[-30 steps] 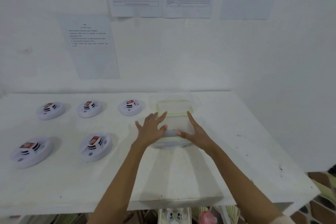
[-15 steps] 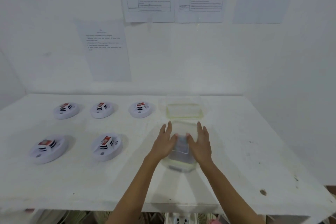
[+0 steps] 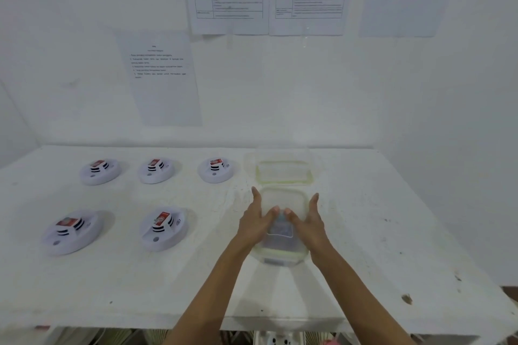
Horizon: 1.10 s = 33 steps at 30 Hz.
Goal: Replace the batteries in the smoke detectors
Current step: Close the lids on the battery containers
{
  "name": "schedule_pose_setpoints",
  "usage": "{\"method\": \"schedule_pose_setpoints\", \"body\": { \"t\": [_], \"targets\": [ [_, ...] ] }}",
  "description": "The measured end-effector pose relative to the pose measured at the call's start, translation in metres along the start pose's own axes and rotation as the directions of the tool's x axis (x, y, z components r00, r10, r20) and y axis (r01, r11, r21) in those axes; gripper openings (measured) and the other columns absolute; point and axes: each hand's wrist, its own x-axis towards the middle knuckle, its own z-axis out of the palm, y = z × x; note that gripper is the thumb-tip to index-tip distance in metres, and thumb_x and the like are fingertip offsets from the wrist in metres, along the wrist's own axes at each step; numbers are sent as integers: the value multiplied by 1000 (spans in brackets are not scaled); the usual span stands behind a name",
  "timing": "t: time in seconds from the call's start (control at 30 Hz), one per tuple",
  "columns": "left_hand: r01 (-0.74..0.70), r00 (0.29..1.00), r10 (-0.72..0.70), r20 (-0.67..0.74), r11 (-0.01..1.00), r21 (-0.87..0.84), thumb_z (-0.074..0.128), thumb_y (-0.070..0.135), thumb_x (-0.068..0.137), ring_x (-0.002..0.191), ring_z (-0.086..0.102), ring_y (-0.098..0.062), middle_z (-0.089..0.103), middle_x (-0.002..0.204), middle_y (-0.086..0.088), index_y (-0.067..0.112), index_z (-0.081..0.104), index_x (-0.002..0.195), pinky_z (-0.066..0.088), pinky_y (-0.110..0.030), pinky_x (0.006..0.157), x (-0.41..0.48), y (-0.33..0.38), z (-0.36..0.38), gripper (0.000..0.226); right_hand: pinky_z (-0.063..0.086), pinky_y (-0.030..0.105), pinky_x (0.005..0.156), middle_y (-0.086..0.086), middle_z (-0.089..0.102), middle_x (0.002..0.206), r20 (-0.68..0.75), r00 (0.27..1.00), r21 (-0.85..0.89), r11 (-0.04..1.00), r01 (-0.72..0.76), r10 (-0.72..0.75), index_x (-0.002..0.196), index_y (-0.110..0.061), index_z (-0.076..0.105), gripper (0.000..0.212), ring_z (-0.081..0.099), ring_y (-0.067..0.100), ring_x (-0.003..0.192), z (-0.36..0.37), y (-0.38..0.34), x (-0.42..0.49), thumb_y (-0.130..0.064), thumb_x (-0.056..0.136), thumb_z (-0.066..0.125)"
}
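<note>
white table (image 3: pixel 378 232), white smoke detectors (image 3: pixel 165 238), red batteries (image 3: pixel 162 218), clear green-rimmed containers (image 3: pixel 283 199)

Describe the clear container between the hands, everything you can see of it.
The clear container is a rounded rectangular plastic box with a pale green band near its rim. It sits upright on the white table. Something bluish shows blurred inside. The left hand and right hand press its sides with straight fingers, thumbs nearly meeting over its top.
</note>
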Motion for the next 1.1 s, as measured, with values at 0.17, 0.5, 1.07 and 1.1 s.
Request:
{"method": "schedule_pose_setpoints", "body": {
  "t": [0.17,0.5,1.07,1.1],
  "targets": [
    [-30,996,24,-83,997,-71,47,33,96,141,25,-26,20,155,-8,22,-7,148,24,-38,114,0,2,5,76,38,34,99,15,43,140,-75,996,-114,992,45,-53,147,-17,-11,97,47,31,124,0,-4,-2,-41,86,61],
    [-53,993,50,-111,998,-24,45,32,97,141,24,-25,20,155,-9,23,-3,148,22,-31,110,2,2,7,71,36,37,105,17,41,142,-166,983,-89,994,58,-72,148,-9,9,92,42,32,128,6,3,-13,-45,83,62],
    [17,990,1,-143,992,126,32,38,100,142,20,-28,7,156,-18,26,-9,148,25,-37,109,-4,1,14,65,39,26,93,10,54,132,-58,998,74,997,25,-20,148,-14,12,87,52,23,120,-7,5,3,-27,83,68],
    [19,991,-2,-136,992,125,33,39,99,142,21,-29,7,156,-18,26,-9,148,25,-37,109,-2,1,14,65,39,27,95,10,54,133,-62,998,65,997,35,-31,148,-15,14,84,51,23,121,-7,6,3,-28,84,67]
  ]
}}
